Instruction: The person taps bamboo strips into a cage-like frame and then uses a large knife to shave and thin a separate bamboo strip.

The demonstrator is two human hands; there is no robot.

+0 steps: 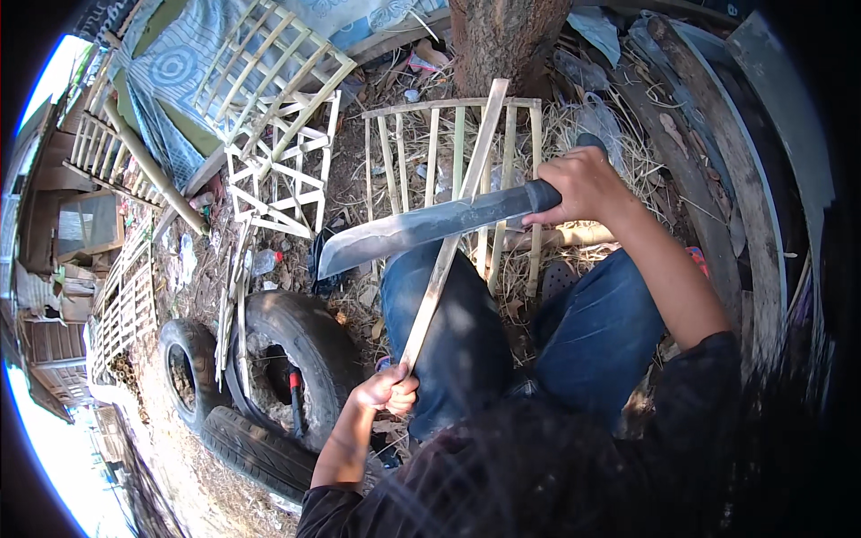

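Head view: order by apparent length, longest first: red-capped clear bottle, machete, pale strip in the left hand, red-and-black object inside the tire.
1. Machete and pale strip: about alike, not ranked
2. Red-and-black object
3. Clear bottle

Apparent length only; the lower two lie farther from the camera.

Black tires (325, 345) and tree trunk (502, 45)
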